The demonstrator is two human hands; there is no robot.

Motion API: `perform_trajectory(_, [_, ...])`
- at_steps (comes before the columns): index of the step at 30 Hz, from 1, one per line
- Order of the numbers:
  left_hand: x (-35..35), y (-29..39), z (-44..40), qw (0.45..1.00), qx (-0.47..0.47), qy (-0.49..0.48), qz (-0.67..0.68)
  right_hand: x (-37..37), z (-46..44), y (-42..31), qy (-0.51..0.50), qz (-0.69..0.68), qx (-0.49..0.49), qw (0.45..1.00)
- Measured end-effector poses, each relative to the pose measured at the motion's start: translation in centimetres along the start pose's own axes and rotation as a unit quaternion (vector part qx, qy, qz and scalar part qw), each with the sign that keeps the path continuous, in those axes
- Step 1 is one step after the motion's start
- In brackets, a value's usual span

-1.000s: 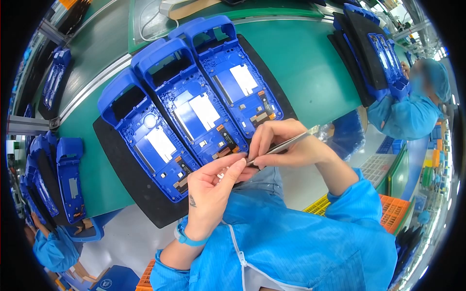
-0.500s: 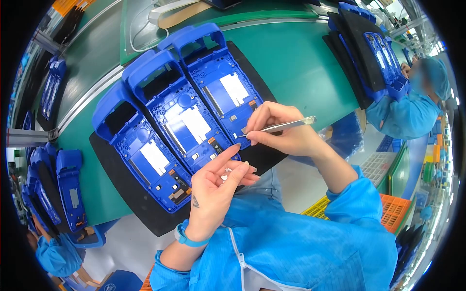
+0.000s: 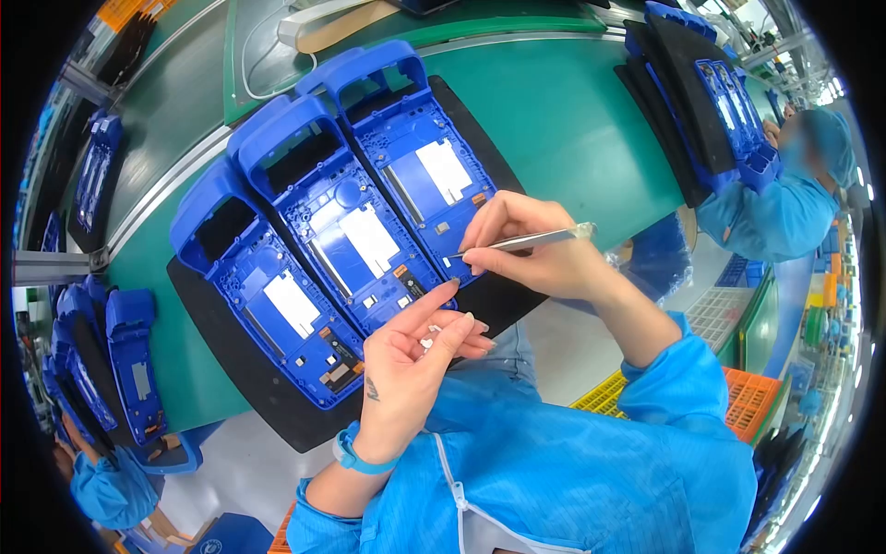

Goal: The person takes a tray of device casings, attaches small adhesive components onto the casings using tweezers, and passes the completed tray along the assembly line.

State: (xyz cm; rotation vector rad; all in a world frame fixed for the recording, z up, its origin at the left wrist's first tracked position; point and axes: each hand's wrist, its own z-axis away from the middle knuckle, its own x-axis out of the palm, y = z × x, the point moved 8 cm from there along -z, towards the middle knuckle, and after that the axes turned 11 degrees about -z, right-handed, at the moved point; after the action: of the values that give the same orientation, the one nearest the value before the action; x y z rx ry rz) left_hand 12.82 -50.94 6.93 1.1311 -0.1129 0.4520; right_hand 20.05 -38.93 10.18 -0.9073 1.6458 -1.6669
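My right hand [image 3: 544,263] pinches metal tweezers [image 3: 540,239] between thumb and fingers. Their tip reaches over the lower end of the right blue plastic housing [image 3: 406,138], close to a small white piece [image 3: 447,262]. My left hand [image 3: 401,360] is palm up with fingers curled around several tiny white pieces [image 3: 428,340]; its index finger points out over the bottom of the middle blue housing [image 3: 323,198]. A left blue housing [image 3: 245,254] lies alongside. All three bear white rectangular patches. The lower ends of the middle and right housings are partly hidden by my hands.
Under the housings lies a black mat [image 3: 249,392] on the green table [image 3: 563,111]. More blue housings stand stacked at left [image 3: 134,369] and at right [image 3: 729,102]. A co-worker in a blue smock [image 3: 775,217] is at the right. Orange crates [image 3: 752,397] stand below.
The housings sit very slightly further left in view. The right hand and tweezers have shifted a touch leftward, still near the right housing's lower end. The left hand looks almost unchanged.
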Motion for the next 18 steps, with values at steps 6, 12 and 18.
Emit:
perform_trajectory(6, [-0.02, 0.12, 0.07, 1.0, 0.008, 0.009, -0.005, -0.23, 0.2, 0.01, -0.007, -0.035, -0.01, 0.999])
perform_trajectory(12, [0.07, 0.11, 0.03, 1.0, 0.008, 0.009, -0.012, 0.02, 0.06, -0.03, -0.004, -0.019, -0.023, 1.0])
perform_trajectory(18, [0.16, 0.09, 0.02, 1.0, 0.007, 0.004, 0.001, -0.31, 0.28, -0.18, -0.014, -0.083, -0.016, 0.996])
